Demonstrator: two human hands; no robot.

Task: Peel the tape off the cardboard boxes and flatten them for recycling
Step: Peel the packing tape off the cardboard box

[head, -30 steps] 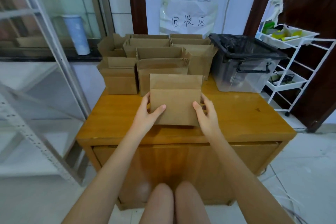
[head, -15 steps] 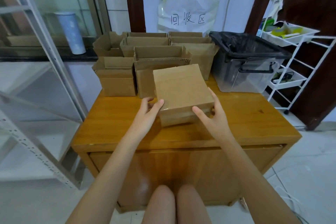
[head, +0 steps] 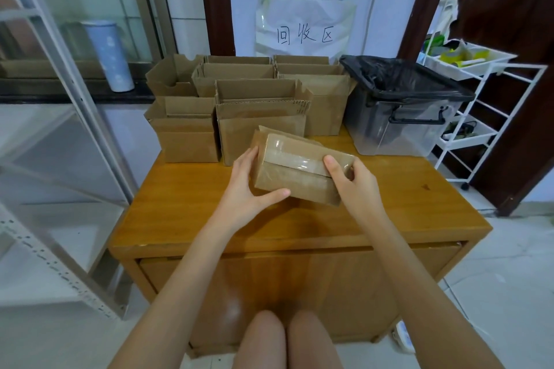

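Above the yellow wooden table [head: 389, 207], a small brown cardboard box [head: 296, 180] sealed with clear glossy tape [head: 295, 156] is held tilted, taped seam turned upward, probably so an edge can be found; behind it, opened brown cardboard boxes [head: 239, 108] and a black-lined clear plastic bin [head: 398, 117], contents unseen; box gripped by left hand [head: 248, 186] and right hand [head: 353, 186]

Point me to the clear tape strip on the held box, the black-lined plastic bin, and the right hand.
clear tape strip on the held brown cardboard box [head: 295, 159], head view, glossy middle of strip
black-lined clear plastic bin [head: 398, 132], head view, front wall
right hand [head: 353, 186], head view, back of hand
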